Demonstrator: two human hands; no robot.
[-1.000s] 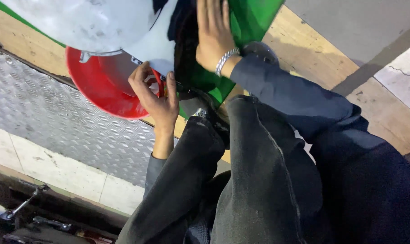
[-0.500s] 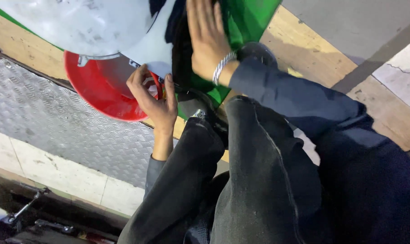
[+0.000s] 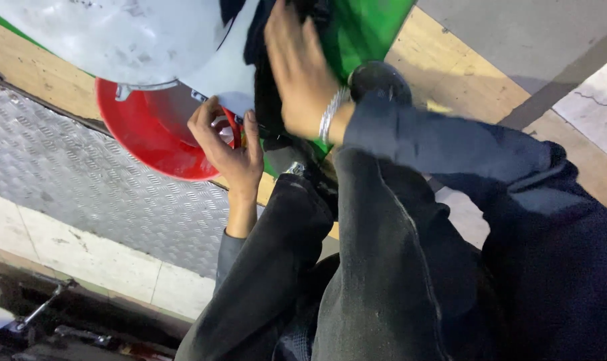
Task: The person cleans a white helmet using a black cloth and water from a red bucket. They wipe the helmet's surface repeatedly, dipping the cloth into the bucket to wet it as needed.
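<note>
Up close, left hand [image 3: 228, 144] against red bowl [image 3: 143, 137]

My right hand [image 3: 302, 73], the one with the silver bracelet, has slid up and spread flatter across the dark cloth [image 3: 266, 63] lying against the glossy green panel [image 3: 370, 30]; a second ago it sat lower with its fingers more gathered. My left hand [image 3: 226, 144] has shifted a little along the rim of the round red plastic basin [image 3: 143, 134], its fingers curled tighter there.
</note>
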